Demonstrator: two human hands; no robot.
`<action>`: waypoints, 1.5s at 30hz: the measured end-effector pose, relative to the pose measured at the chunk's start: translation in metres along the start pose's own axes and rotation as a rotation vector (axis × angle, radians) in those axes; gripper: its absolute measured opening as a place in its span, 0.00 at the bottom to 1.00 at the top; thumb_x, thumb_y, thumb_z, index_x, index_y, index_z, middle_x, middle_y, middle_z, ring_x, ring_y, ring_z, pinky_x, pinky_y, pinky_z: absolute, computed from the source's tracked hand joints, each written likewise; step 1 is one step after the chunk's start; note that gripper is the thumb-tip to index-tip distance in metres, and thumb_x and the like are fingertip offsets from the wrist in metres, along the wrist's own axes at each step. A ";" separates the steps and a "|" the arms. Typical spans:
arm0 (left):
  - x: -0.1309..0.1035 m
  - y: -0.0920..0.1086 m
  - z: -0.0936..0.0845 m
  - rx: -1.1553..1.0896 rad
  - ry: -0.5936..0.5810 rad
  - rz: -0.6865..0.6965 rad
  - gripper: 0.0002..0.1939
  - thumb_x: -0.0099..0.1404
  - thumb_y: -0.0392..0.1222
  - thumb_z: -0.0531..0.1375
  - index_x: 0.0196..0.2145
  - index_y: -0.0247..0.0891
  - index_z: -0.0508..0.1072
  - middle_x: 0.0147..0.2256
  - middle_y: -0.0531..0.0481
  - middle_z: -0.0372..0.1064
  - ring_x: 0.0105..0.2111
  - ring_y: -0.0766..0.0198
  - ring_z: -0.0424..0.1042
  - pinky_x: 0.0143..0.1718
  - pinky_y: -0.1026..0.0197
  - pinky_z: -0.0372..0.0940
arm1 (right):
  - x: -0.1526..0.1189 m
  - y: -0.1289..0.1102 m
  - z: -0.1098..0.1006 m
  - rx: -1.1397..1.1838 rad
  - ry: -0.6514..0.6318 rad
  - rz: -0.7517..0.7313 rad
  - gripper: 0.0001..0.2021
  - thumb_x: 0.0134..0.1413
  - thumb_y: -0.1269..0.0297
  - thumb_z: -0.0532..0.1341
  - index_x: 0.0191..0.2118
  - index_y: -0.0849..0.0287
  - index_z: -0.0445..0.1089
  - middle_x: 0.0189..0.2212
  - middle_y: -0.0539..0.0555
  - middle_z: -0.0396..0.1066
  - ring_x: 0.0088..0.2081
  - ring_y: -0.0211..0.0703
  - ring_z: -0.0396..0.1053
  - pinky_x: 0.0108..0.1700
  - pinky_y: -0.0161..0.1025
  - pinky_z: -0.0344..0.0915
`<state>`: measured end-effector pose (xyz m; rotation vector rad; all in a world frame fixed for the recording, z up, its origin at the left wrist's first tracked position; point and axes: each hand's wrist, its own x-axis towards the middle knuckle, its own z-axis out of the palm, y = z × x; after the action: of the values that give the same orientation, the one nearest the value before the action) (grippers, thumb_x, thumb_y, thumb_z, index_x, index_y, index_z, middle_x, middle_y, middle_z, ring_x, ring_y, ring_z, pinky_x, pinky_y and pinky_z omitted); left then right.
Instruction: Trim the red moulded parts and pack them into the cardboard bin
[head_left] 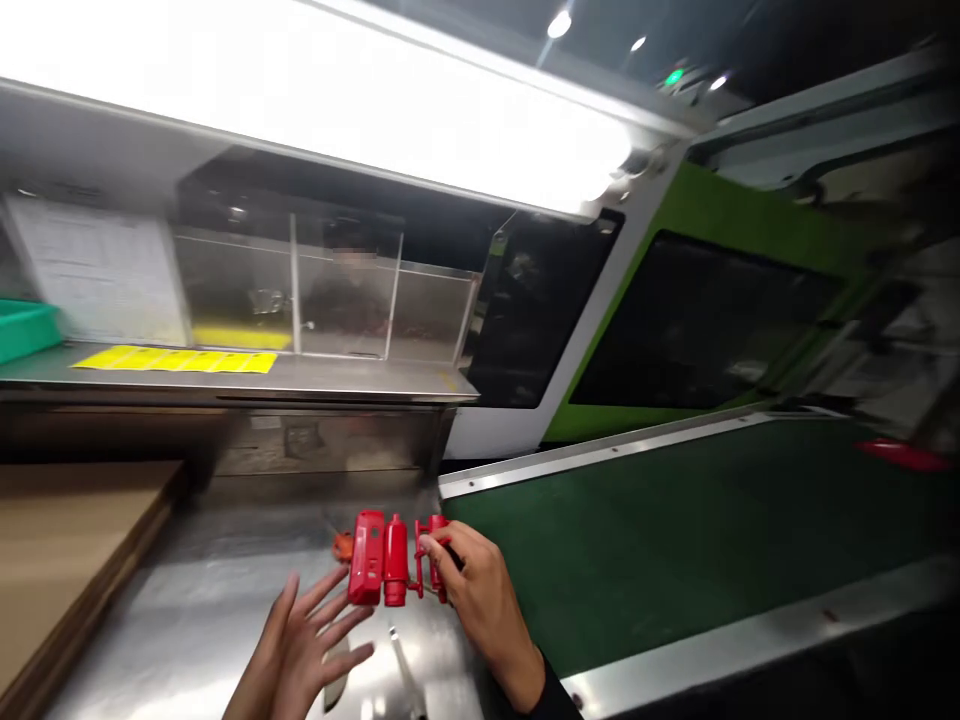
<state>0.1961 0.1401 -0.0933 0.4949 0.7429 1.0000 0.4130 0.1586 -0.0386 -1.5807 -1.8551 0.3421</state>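
Note:
Above the steel bench is a set of glossy red plastic parts (395,560), a boxy piece, a bottle-shaped piece and a thin frame side by side. My right hand (480,590) pinches the right end of the set between thumb and fingers. Palm up, with fingers spread, my left hand (304,640) is beside the boxy piece; whether its fingertips touch it I cannot tell. A small orange-handled tool (343,546) lies behind the parts. Below them on the bench is a slim metal tool (405,665), partly out of frame, and a pale object is half hidden by my left fingers.
A green conveyor belt (675,540) with metal rails runs to the right, with a red part (904,455) far along it. Stacked cardboard (82,560) stands at left. The steel shelf (360,378) ahead carries yellow labels (176,359) and a green bin (28,330).

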 end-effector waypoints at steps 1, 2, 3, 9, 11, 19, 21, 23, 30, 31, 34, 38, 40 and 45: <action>0.002 0.013 0.001 -0.119 -0.137 -0.026 0.37 0.64 0.67 0.45 0.56 0.33 0.66 0.54 0.35 0.70 0.56 0.43 0.67 0.54 0.41 0.64 | 0.001 -0.020 0.010 0.054 -0.043 -0.028 0.18 0.65 0.54 0.51 0.27 0.55 0.67 0.28 0.49 0.69 0.32 0.37 0.66 0.37 0.36 0.57; 0.001 0.025 0.000 -0.197 -0.196 -0.048 0.34 0.67 0.62 0.47 0.56 0.30 0.65 0.53 0.34 0.71 0.56 0.45 0.68 0.55 0.43 0.64 | 0.002 -0.037 0.018 0.098 -0.078 -0.049 0.18 0.64 0.54 0.52 0.26 0.56 0.67 0.27 0.49 0.69 0.32 0.37 0.66 0.36 0.36 0.57; -0.003 0.035 -0.003 -0.263 -0.227 -0.072 0.30 0.68 0.56 0.50 0.57 0.29 0.64 0.52 0.34 0.72 0.55 0.46 0.68 0.56 0.45 0.63 | 0.005 -0.049 0.024 0.129 -0.103 -0.066 0.18 0.64 0.55 0.53 0.26 0.56 0.67 0.26 0.49 0.68 0.31 0.37 0.65 0.36 0.37 0.57; -0.037 0.068 -0.031 -0.350 -0.033 -0.201 0.25 0.67 0.45 0.57 0.55 0.23 0.63 0.48 0.28 0.72 0.50 0.43 0.72 0.51 0.45 0.68 | 0.012 -0.044 0.033 0.548 -0.202 0.081 0.20 0.53 0.47 0.62 0.46 0.54 0.72 0.49 0.55 0.66 0.50 0.46 0.64 0.53 0.42 0.61; -0.046 0.072 -0.036 -0.390 0.013 -0.213 0.25 0.67 0.45 0.57 0.53 0.20 0.64 0.47 0.25 0.72 0.48 0.41 0.74 0.49 0.46 0.70 | 0.010 -0.032 0.037 0.726 -0.239 0.281 0.28 0.54 0.44 0.59 0.55 0.58 0.65 0.53 0.61 0.64 0.51 0.49 0.66 0.51 0.47 0.66; -0.057 0.088 -0.035 -0.511 0.106 -0.173 0.23 0.67 0.44 0.57 0.46 0.15 0.69 0.41 0.22 0.73 0.53 0.32 0.67 0.46 0.50 0.73 | 0.004 -0.050 0.068 1.484 -0.526 0.681 0.17 0.60 0.60 0.60 0.50 0.68 0.67 0.22 0.50 0.70 0.17 0.29 0.64 0.16 0.25 0.63; -0.057 0.089 -0.034 -0.586 0.131 -0.134 0.23 0.68 0.44 0.55 0.46 0.14 0.70 0.43 0.21 0.73 0.56 0.32 0.63 0.48 0.48 0.72 | 0.006 -0.053 0.073 1.519 -0.501 0.720 0.14 0.61 0.61 0.59 0.46 0.68 0.69 0.23 0.51 0.71 0.17 0.26 0.64 0.17 0.22 0.62; -0.057 0.090 -0.030 -0.615 0.165 -0.065 0.22 0.68 0.44 0.54 0.42 0.15 0.72 0.42 0.22 0.74 0.57 0.31 0.63 0.51 0.42 0.70 | 0.009 -0.050 0.076 1.558 -0.501 0.755 0.13 0.61 0.61 0.58 0.43 0.67 0.69 0.24 0.52 0.73 0.18 0.26 0.65 0.18 0.22 0.63; -0.072 0.072 0.013 -0.153 0.089 0.070 0.23 0.66 0.55 0.55 0.43 0.28 0.73 0.38 0.36 0.77 0.38 0.47 0.76 0.44 0.45 0.70 | 0.005 -0.024 0.095 1.616 -0.628 0.765 0.13 0.55 0.60 0.62 0.42 0.64 0.70 0.25 0.48 0.74 0.22 0.28 0.69 0.26 0.24 0.66; -0.074 0.066 0.018 -0.088 0.108 0.103 0.22 0.65 0.55 0.56 0.45 0.33 0.71 0.38 0.40 0.77 0.36 0.51 0.76 0.42 0.50 0.70 | 0.002 -0.020 0.099 1.614 -0.633 0.727 0.14 0.53 0.60 0.64 0.43 0.63 0.70 0.28 0.49 0.75 0.26 0.29 0.71 0.30 0.26 0.68; -0.080 0.049 0.019 0.062 0.119 0.203 0.21 0.63 0.58 0.58 0.47 0.41 0.68 0.39 0.46 0.76 0.39 0.54 0.76 0.38 0.58 0.68 | -0.008 -0.009 0.105 1.590 -0.616 0.552 0.23 0.47 0.57 0.68 0.48 0.61 0.69 0.38 0.53 0.76 0.38 0.35 0.73 0.40 0.29 0.68; -0.085 0.043 -0.005 0.038 0.178 0.106 0.25 0.63 0.59 0.57 0.49 0.39 0.67 0.36 0.42 0.76 0.37 0.50 0.76 0.36 0.54 0.69 | -0.019 -0.007 0.093 1.470 -0.704 0.378 0.28 0.41 0.59 0.72 0.49 0.64 0.69 0.33 0.56 0.75 0.30 0.39 0.72 0.32 0.34 0.67; -0.084 0.044 -0.024 -0.011 0.241 0.003 0.26 0.62 0.58 0.57 0.48 0.35 0.68 0.34 0.40 0.76 0.36 0.47 0.76 0.33 0.50 0.70 | -0.025 -0.011 0.085 1.248 -0.696 0.287 0.22 0.46 0.60 0.70 0.47 0.62 0.69 0.31 0.55 0.75 0.29 0.42 0.72 0.30 0.37 0.67; -0.076 0.041 -0.067 -0.320 0.154 -0.246 0.22 0.64 0.55 0.57 0.36 0.29 0.71 0.29 0.41 0.73 0.27 0.54 0.75 0.22 0.60 0.68 | -0.044 -0.022 0.085 0.375 -0.120 -0.509 0.15 0.58 0.71 0.59 0.49 0.48 0.72 0.48 0.53 0.75 0.51 0.47 0.70 0.56 0.47 0.61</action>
<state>0.0973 0.0942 -0.0848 0.0473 0.7433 0.9103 0.3441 0.1307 -0.1029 -0.8211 -2.0593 0.5197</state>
